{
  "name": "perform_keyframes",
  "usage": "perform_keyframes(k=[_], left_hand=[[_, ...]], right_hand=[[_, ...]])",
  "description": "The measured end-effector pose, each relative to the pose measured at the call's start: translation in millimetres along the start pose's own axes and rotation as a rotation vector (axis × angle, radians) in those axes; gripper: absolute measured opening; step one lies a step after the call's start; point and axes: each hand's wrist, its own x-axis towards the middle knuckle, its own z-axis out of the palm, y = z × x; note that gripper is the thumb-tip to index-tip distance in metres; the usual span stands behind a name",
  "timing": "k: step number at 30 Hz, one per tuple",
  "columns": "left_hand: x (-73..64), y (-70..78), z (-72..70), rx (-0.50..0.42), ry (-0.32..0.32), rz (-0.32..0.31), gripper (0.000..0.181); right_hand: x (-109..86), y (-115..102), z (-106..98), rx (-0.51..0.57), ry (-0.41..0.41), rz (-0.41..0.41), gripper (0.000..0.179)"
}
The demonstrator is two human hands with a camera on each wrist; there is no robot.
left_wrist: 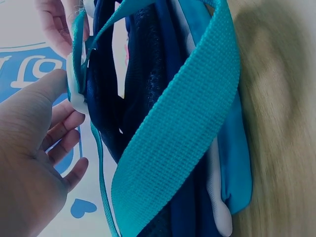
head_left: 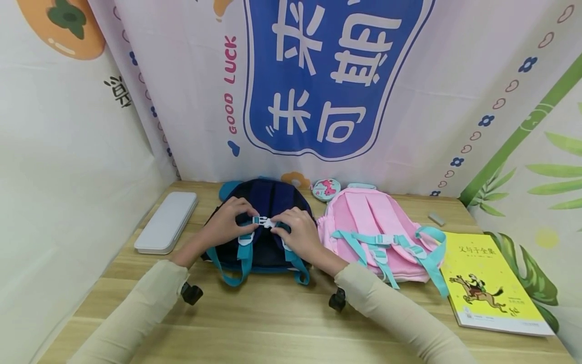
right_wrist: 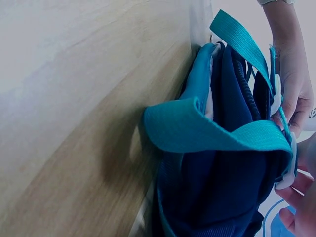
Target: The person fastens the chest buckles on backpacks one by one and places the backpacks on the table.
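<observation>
A dark navy backpack (head_left: 268, 192) with teal straps lies on the table, its strap side up. Across its middle is a white plastic buckle (head_left: 263, 221). My left hand (head_left: 227, 220) pinches the buckle's left end, where teal webbing runs through, and my right hand (head_left: 300, 232) pinches its right end. White prongs show between the fingertips; I cannot tell whether the halves are locked. In the left wrist view, a wide teal strap (left_wrist: 182, 123) crosses in front of the bag. Another teal strap (right_wrist: 217, 128) loops out in the right wrist view, and the right hand (right_wrist: 303, 192) is partly cut off.
Right of the navy bag lies a pink backpack (head_left: 377, 207) with teal straps and a round pouch (head_left: 326, 189) at its top. A yellow book (head_left: 491, 283) and a small grey block (head_left: 437, 218) sit farther right. At left is a white case (head_left: 166, 222). Printed cloth (head_left: 195, 101) hangs behind.
</observation>
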Motion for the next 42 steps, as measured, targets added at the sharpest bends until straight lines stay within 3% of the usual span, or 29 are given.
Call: perform_keyframes(k=[20, 42], left_hand=[[-0.7, 2.0, 0.7, -0.059, -0.029, -0.014, 0.016], [-0.4, 4.6, 0.9, -0.063, -0.018, 0.000, 0.016]], right_hand=[[-3.6, 2.1, 2.0, 0.056, -0.011, 0.073, 0.019], [-3.9, -2.5, 3.4, 0.036, 0.002, 0.070, 0.019]])
